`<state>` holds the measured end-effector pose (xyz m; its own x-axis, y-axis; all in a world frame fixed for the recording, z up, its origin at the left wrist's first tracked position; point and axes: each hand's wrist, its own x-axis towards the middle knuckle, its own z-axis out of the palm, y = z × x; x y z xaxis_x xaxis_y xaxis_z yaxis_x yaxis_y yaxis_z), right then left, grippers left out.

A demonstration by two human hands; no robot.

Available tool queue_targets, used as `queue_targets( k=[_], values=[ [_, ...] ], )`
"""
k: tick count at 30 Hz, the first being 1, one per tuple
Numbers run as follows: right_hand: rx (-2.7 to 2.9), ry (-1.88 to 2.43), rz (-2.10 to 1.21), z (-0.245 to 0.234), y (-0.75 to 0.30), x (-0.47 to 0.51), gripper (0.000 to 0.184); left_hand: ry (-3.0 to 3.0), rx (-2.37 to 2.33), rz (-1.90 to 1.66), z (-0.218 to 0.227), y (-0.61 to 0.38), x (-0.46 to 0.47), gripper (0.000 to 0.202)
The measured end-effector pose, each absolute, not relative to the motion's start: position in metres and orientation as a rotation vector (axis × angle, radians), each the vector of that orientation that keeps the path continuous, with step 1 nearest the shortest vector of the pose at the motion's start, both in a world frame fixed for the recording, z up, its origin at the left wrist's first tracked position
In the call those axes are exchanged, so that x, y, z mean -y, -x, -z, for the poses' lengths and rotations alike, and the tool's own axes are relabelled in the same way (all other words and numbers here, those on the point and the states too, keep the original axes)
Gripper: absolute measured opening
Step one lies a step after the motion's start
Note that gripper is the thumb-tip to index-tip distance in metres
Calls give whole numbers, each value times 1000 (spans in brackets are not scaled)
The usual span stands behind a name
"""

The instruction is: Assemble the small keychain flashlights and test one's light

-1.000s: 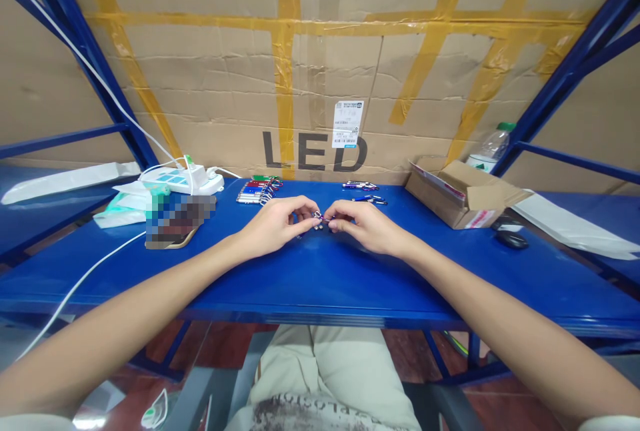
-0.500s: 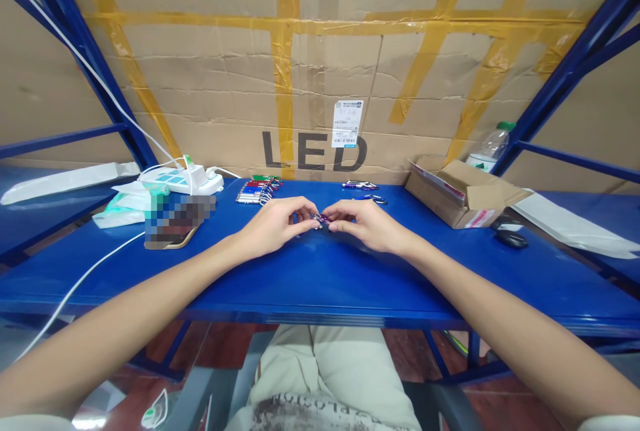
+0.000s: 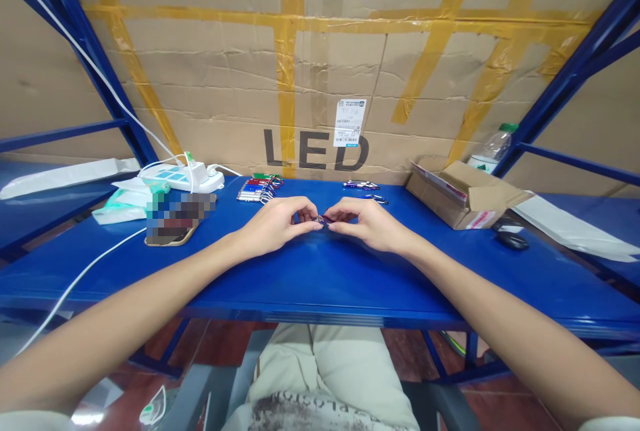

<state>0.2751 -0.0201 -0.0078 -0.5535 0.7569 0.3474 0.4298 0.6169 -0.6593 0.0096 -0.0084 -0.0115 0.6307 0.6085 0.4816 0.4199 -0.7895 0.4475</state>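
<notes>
Fingers: left hand (image 3: 280, 223) and right hand (image 3: 369, 221) are pinching nearly closed on one small metallic piece (image 3: 323, 220) over the blue table (image 3: 320, 277), presumably steadying it from both sides. Beyond: clip-ended pieces (image 3: 256, 189) are lying in a row by colour, apparently for tidiness.

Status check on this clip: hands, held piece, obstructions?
Left hand and right hand pinching small, shiny metallic piece. Exact shape unclear. Brown cardboard box off to the right, clear of both.

Blue table (image 3: 320, 277), coloured tubes (image 3: 254, 189), carton (image 3: 483, 199), mouse (image 3: 512, 240)
</notes>
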Motion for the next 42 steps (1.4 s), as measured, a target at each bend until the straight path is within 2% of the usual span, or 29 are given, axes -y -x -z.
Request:
queue_targets(
  k=[15, 42],
  values=[
    [2010, 971, -933, 15, -267, 21, 26, -2700, -768, -906, 14, -7, 6, 26],
    [1987, 917, -900, 11, -257, 32, 18, -2751, -776, -904, 19, -7, 5, 31]
  ],
)
